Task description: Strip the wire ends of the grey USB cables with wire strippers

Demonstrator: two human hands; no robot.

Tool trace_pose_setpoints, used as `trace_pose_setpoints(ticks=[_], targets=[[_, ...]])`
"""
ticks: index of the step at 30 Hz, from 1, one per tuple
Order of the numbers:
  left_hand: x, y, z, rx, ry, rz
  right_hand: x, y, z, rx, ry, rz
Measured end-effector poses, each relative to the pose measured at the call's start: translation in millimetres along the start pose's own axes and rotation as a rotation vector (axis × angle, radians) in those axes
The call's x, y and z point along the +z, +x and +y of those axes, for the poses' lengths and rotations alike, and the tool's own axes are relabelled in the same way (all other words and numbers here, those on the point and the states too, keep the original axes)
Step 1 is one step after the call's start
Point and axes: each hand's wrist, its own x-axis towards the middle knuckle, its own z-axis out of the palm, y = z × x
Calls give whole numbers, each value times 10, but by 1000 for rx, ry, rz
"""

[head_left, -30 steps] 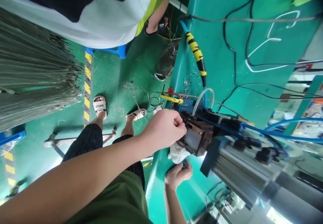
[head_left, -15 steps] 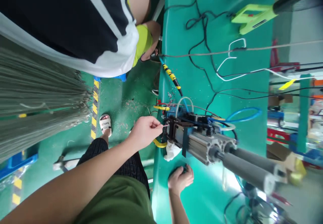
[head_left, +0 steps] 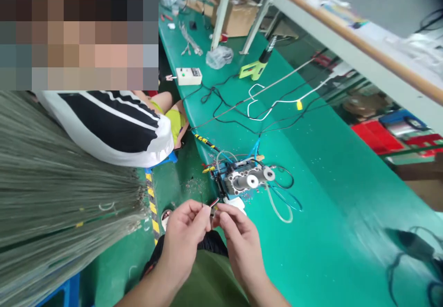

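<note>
Red-and-black wire [head_left: 213, 202] is pinched between the fingertips [head_left: 204, 215] of the nearly closed left hand [head_left: 183, 241]; the curled right hand [head_left: 241, 247] is held just beside it, and whether it has hold cannot be told. A pneumatic cylinder unit [head_left: 242, 180] is seen at 1 o'clock on the green bench [head_left: 321, 214], a large wire bundle [head_left: 58, 182] at 9 o'clock, and a seated co-worker [head_left: 110, 129] at 11 o'clock.

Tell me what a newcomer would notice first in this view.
A huge bundle of grey-green wires fills the left side. At bottom centre, the left hand pinches a short wire end, with the right hand close beside it. Just beyond them, a pneumatic cylinder unit sits on the green workbench.
</note>
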Motion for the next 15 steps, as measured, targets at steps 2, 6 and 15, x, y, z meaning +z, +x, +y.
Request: trace_pose_setpoints(ticks=[2,6,15], targets=[[82,-117,48,10,-50,-30,83,25,-296,-26,124,-26],[220,-244,108,26,-46,-73,71,-24,-594,-89,188,-12],[404,-330,128,152,98,-29,-82,-55,-867,-131,133,-12]])
